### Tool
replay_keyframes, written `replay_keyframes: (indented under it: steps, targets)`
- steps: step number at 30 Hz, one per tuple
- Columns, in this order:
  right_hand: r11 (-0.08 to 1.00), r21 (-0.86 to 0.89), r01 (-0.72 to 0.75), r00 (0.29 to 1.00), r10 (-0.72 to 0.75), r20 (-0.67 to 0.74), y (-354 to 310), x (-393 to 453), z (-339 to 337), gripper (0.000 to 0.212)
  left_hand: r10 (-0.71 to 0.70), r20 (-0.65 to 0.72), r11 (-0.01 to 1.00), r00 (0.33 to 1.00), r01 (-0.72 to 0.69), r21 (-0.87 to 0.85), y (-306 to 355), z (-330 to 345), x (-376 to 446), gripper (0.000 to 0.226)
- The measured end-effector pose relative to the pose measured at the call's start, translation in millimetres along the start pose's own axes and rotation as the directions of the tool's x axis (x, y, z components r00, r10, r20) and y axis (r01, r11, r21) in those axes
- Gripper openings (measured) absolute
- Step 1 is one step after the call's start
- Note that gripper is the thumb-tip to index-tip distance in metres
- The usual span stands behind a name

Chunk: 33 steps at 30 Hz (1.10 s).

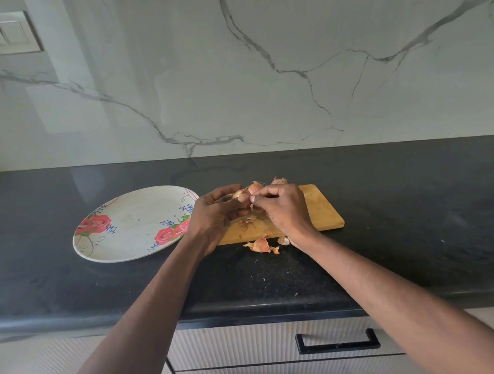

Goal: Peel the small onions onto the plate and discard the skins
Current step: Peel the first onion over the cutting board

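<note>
Fingers of the left hand (213, 215) curl round a small onion (242, 195) held above the board (319, 211); fingers of the right hand (281, 207) pinch a strip of its skin (252, 206). Below, the black table (388, 250) carries a rose-patterned plate (132, 222), left of the board and bare. Two more unpeeled onions (256, 187) lie at the board's far edge. Loose skins (261, 246) rest on the table just beside the board's near edge, with smaller scraps (246, 223) on the board itself.
</note>
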State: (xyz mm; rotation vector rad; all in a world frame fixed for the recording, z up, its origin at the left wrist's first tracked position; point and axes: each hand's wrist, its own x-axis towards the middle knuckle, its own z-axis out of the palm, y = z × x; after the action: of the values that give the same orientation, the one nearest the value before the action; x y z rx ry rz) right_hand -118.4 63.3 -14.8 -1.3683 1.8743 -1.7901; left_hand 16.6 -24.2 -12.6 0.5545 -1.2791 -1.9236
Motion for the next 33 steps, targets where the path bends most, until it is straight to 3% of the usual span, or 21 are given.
replay_keyframes:
  steps: [6, 9, 22, 28, 33]
  targets:
    - [0.981, -0.154, 0.114, 0.993, -0.115, 0.006, -3.0, -1.0, 4.4, 0.024, -0.003, -0.003, 0.995, 1.000, 0.003, 0.096, -0.1, 2.5, 0.1, 0.026]
    - [0.983, -0.147, 0.108, 0.994, -0.110, -0.007, -5.1, -2.6, 5.3, 0.032, -0.002, -0.001, 0.988, 1.000, 0.002, 0.153, -1.0, 2.7, 1.1, 0.024]
    - [0.999, -0.020, -0.035, 0.999, 0.035, 0.014, 6.1, 5.3, 8.0, 0.017, -0.066, 0.007, 0.992, 0.998, 0.065, 0.104, 7.1, 2.7, -0.9, 0.019]
    - [0.991, 0.085, -0.103, 0.995, 0.103, 0.006, -1.1, 3.5, 2.8, 0.021, -0.094, -0.001, 0.993, 0.996, 0.094, 0.075, 9.7, 1.8, -0.8, 0.023]
    - [0.995, 0.045, -0.086, 0.996, 0.086, -0.009, -2.1, 3.2, 0.2, 0.022, -0.097, -0.014, 0.994, 0.995, 0.098, 0.043, 11.9, 4.0, -4.0, 0.021]
